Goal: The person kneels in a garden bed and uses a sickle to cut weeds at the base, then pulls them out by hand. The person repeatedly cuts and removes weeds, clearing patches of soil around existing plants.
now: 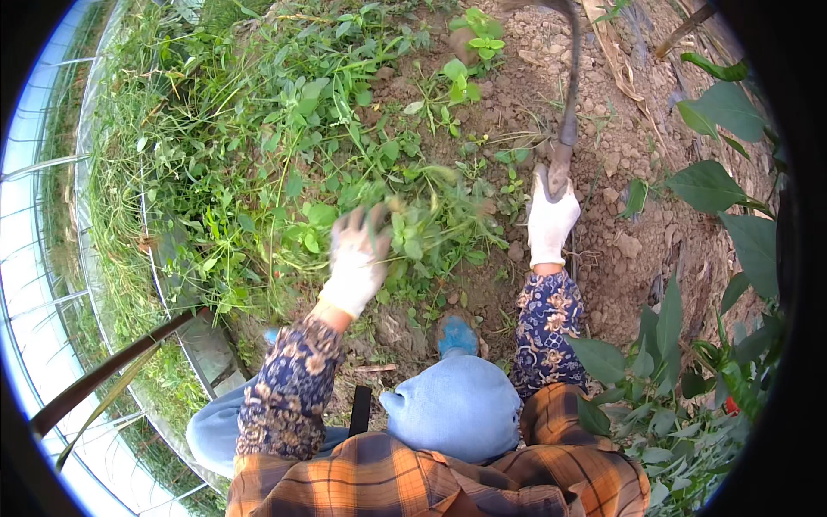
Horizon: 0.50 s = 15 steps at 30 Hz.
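Observation:
My left hand (357, 263), in a white glove with soiled fingers, is over the weed patch at centre left. Motion blurs its fingers. Against its thumb side, smeared green weeds (422, 228) move along with it, their stems in its grip. My right hand (552, 215), also in a white glove, is closed round the short handle of a hand hoe (568, 112). The hoe's dark metal neck points away from me and curves left at the top edge, where its head is blurred and partly out of view.
Dense weeds (258, 129) cover the ground ahead and left. Crumbly bare soil (620, 250) lies on the right. Leafy plants (715, 185) lean in at the right edge. A brown pole (112, 375) and clear sheeting with hoops stand left. My blue shoe (457, 336) is below centre.

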Each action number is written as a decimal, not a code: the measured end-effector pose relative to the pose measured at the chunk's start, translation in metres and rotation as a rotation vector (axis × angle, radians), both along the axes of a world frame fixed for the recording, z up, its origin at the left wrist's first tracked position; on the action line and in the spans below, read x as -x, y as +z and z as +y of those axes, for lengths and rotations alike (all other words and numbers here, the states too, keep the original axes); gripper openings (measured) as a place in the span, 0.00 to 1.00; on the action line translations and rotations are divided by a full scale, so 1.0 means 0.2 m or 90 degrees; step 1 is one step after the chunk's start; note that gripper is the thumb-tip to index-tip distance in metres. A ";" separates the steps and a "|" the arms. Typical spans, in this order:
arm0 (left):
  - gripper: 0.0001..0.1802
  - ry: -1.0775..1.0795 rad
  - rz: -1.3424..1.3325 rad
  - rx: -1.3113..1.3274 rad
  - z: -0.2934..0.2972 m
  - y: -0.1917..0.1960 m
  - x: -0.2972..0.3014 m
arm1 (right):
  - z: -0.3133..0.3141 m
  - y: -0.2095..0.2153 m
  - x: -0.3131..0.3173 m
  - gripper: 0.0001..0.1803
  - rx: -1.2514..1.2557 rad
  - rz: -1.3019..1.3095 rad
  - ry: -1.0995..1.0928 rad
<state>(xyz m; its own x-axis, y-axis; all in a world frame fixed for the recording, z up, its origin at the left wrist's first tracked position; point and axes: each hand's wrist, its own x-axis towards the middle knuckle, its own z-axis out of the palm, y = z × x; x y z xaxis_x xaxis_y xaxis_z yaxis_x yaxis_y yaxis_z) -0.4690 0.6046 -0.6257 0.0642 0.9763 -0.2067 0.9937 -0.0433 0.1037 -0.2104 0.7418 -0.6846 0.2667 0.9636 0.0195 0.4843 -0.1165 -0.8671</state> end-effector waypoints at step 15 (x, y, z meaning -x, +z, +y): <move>0.10 0.224 0.076 0.058 0.64 -0.35 0.12 | -0.27 -0.14 0.39 0.23 0.337 -0.253 0.225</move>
